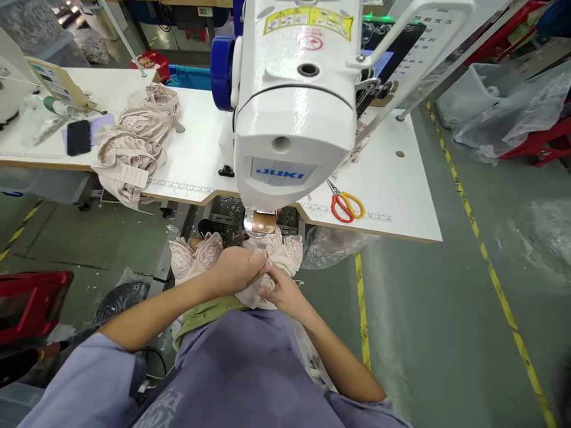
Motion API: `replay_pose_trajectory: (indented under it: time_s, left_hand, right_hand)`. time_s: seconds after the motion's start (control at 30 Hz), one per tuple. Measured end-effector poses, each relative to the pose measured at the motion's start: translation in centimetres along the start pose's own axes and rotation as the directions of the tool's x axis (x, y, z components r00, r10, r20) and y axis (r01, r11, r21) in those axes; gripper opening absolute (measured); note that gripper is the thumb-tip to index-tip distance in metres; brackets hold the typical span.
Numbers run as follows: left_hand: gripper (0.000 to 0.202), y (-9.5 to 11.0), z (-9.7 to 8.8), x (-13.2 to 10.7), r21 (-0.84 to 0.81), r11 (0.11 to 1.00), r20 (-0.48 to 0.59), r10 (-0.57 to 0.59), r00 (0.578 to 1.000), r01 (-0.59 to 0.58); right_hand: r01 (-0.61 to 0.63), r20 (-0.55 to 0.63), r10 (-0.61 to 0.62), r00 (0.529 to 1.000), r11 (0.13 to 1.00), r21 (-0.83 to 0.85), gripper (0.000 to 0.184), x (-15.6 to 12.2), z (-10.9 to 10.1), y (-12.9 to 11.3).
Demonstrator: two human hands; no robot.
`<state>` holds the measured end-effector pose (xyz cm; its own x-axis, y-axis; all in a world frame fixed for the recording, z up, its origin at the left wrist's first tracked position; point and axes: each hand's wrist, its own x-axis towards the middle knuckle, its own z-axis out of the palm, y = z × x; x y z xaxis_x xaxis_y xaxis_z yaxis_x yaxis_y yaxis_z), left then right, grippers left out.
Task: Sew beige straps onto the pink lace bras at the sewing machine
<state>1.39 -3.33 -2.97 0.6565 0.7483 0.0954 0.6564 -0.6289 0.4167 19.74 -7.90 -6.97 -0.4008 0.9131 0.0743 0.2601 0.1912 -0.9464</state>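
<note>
Left hand (241, 268) curls closed on a pale-beige lace-cupped fabric garment (291, 249), which spreads beneath and just forward, long axis unclear; right hand (286, 291), about equally near, meets it, own grip indeterminable.

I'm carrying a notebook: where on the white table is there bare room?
Bare white tabletop shows right of the red-and-yellow-handled metal scissors, and between the beige lace garment pile and white JUKI sewing machine. Left of that pile, around the black rectangular phone, it's crowded.
</note>
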Motion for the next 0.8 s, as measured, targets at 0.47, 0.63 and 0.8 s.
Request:
replay_pose_trajectory:
  time_s: [0.47,0.63,0.8]
  left_hand:
    - [0.035,1.9,-1.3,1.3,-0.426,0.808,-0.199,-0.523,0.829,0.407]
    - [0.039,0.4,-1.2,1.5,-0.075,0.943,-0.271,-0.333,0.903,0.325]
    - [0.043,0.0,-1.8,2.4,0.082,0.943,-0.273,-0.29,0.917,0.323]
  right_hand:
    - [-0.167,-0.412,0.241,0.879,0.964,0.208,0.022,7.8,-4.7,-2.2]
    - [-0.181,-0.354,0.178,0.918,0.983,0.025,0.017,10.4,-6.6,-0.7]
    - [-0.148,-0.314,0.08,0.946,0.968,-0.2,0.01,12.5,-7.6,-0.1]
